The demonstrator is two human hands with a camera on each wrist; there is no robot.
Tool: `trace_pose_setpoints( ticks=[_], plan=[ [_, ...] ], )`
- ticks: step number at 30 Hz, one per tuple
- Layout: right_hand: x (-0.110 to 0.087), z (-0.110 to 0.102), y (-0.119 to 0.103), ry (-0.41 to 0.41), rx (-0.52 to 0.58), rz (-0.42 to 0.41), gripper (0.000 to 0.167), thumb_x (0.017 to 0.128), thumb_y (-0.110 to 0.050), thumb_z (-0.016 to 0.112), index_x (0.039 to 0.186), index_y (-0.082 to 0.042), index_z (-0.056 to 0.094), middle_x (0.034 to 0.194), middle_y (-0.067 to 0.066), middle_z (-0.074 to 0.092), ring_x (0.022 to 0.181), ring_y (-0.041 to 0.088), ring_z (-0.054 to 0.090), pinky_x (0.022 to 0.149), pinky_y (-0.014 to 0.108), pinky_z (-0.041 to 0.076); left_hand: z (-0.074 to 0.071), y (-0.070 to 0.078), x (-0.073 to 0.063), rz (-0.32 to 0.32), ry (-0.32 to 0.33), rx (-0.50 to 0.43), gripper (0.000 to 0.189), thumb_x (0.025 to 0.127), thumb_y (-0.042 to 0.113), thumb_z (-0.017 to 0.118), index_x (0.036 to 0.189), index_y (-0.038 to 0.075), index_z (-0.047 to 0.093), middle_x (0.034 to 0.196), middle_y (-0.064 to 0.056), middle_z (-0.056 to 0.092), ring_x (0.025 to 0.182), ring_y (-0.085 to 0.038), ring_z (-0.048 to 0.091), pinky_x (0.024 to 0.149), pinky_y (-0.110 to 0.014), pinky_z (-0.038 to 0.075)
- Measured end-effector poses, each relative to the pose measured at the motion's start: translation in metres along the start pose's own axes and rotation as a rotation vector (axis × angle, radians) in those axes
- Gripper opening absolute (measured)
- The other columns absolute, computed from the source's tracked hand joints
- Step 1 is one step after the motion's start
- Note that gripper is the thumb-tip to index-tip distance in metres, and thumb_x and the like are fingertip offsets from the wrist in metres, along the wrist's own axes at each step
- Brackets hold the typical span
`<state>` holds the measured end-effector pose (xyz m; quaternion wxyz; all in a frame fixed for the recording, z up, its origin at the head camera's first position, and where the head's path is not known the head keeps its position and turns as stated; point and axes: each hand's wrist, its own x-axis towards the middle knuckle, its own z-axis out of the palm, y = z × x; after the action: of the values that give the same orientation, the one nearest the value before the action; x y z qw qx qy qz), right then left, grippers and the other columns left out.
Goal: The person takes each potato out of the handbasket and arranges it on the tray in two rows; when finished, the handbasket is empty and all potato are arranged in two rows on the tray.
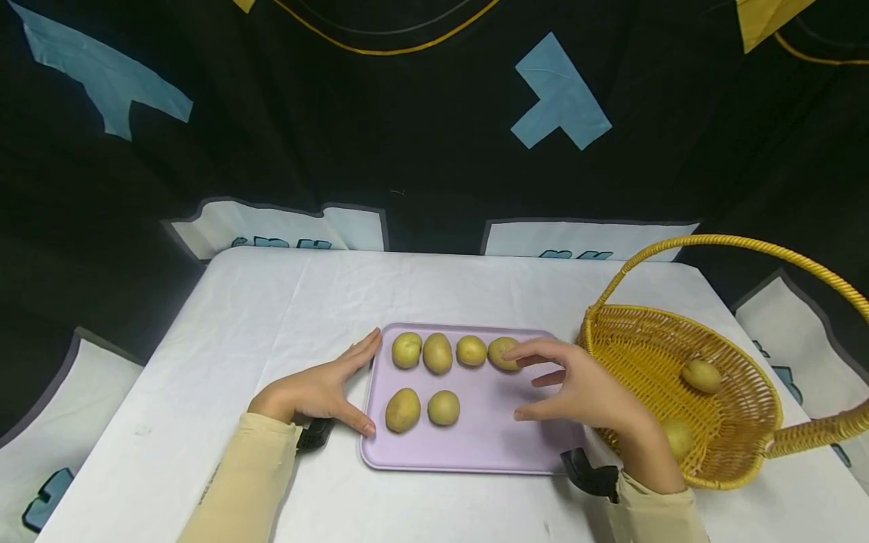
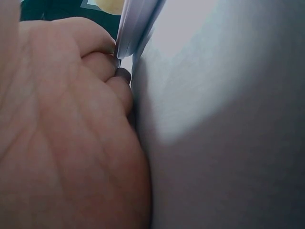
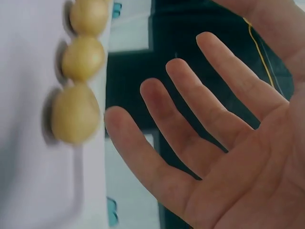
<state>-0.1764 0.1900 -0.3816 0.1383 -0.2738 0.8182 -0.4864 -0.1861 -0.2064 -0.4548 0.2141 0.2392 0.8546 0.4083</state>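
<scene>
A lilac tray bears several potatoes: a back row that ends with one potato on the right, and a front pair, one oval and one rounder. At the tray's left edge rests my left hand, thumb and fingers spread; its wrist view shows the palm low beside the tray rim. My right hand is over the tray's right part with fingers apart and nothing held. Its index fingertip overlaps the right-end potato in the head view. In the right wrist view, potatoes stand left of the spread fingers.
To the right stands a yellow woven basket with a tall arched handle. Inside it lie two potatoes, one farther back and one partly behind my right forearm. A white cloth covers the table; a dark curtain hangs behind.
</scene>
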Motion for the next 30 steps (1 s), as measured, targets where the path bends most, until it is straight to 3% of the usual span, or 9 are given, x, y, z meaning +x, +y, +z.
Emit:
trace_pose_setpoints(
  ticks=[5,11,18,25,30],
  plan=[
    [-0.021,-0.028,-0.007,-0.001,-0.091,0.071,0.064,0.069,-0.022,0.095,0.126,-0.016,0.067,0.126,0.005,0.063,0.113,0.029,0.06,0.09,0.038,0.056,0.0,0.0,0.0,0.005,-0.002,-0.001,0.138,0.064,0.037,0.096,0.162,0.009,0.004,0.168,-0.007,-0.007,0.152,-0.032,-0.006,0.118,-0.06,0.007],
    [-0.043,-0.069,-0.008,-0.022,-0.226,0.133,0.066,0.07,-0.026,0.094,0.128,-0.013,0.066,0.128,0.007,0.061,0.113,0.032,0.059,0.088,0.038,0.057,0.0,0.0,0.0,0.01,-0.003,-0.004,0.137,0.064,0.037,0.096,0.162,0.007,0.004,0.168,-0.008,-0.007,0.152,-0.032,-0.006,0.118,-0.06,0.007],
    [-0.059,-0.107,0.004,-0.147,-0.279,0.234,0.064,0.074,-0.025,0.091,0.13,-0.01,0.064,0.132,0.013,0.059,0.115,0.037,0.056,0.083,0.032,0.057,-0.001,0.0,0.0,0.009,0.0,0.001,0.137,0.064,0.037,0.096,0.162,0.007,0.005,0.168,-0.008,-0.007,0.152,-0.033,-0.006,0.118,-0.061,0.006],
    [-0.061,-0.123,0.022,-0.297,-0.281,0.355,0.061,0.07,-0.017,0.091,0.126,-0.009,0.067,0.13,0.012,0.061,0.115,0.041,0.054,0.085,0.046,0.055,-0.001,0.0,0.0,0.009,0.001,0.001,0.138,0.064,0.037,0.096,0.162,0.007,0.005,0.168,-0.008,-0.007,0.152,-0.033,-0.006,0.118,-0.06,0.006],
    [-0.062,-0.124,0.031,-0.375,-0.243,0.461,0.056,0.066,-0.002,0.087,0.118,-0.008,0.07,0.125,0.012,0.06,0.112,0.041,0.054,0.08,0.044,0.056,-0.001,0.001,0.0,0.008,-0.002,-0.001,0.138,0.064,0.037,0.096,0.162,0.007,0.004,0.168,-0.009,-0.007,0.152,-0.033,-0.006,0.118,-0.06,0.006]
  ],
)
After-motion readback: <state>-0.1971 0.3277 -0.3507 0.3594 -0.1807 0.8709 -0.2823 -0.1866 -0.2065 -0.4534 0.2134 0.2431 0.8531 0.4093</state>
